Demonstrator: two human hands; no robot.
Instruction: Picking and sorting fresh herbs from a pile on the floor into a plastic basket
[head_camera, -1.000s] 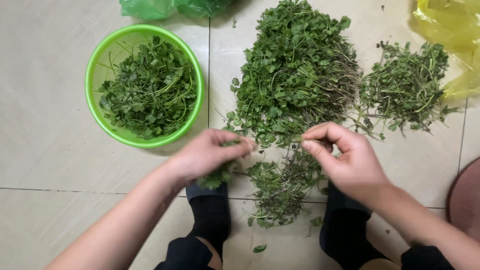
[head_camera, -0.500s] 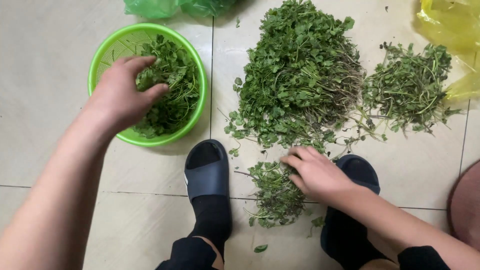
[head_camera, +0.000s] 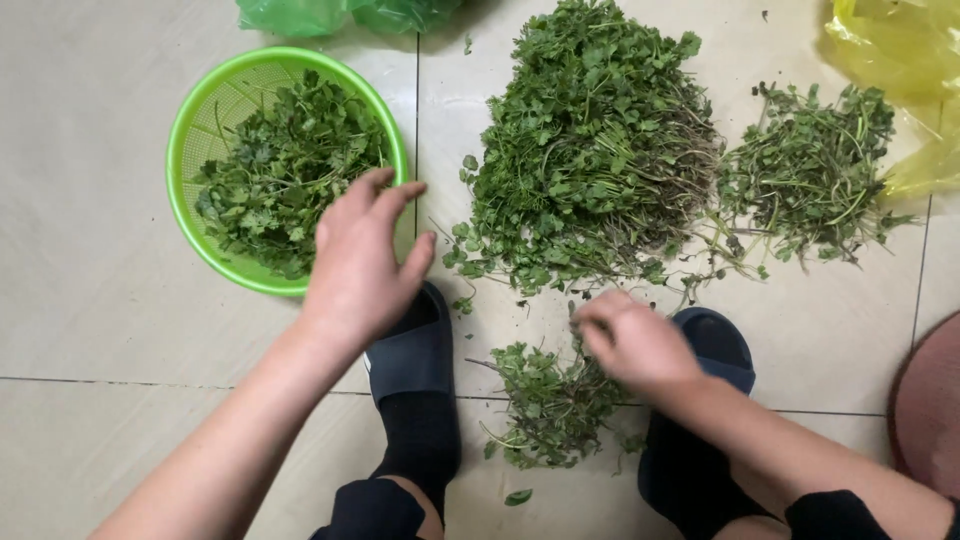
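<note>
The right hand (head_camera: 640, 345) curls, fingers closed, seemingly pinching sprigs of the small herb pile (head_camera: 550, 405) just beneath its fingertips. The left hand (head_camera: 365, 265), half a second ago deep over the green basket (head_camera: 190, 130), has pulled back empty, fingers spread, its sprig dropped. Beyond lies the big herb heap (head_camera: 590, 150).

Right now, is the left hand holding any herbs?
No, the left hand is open and empty, hovering beside the green basket.

Bright, even overhead light; soft shadows; right hand (head_camera: 632, 343) motion-blurred (left sharper); faint floor-tile (head_camera: 90, 200) sheen.
</note>
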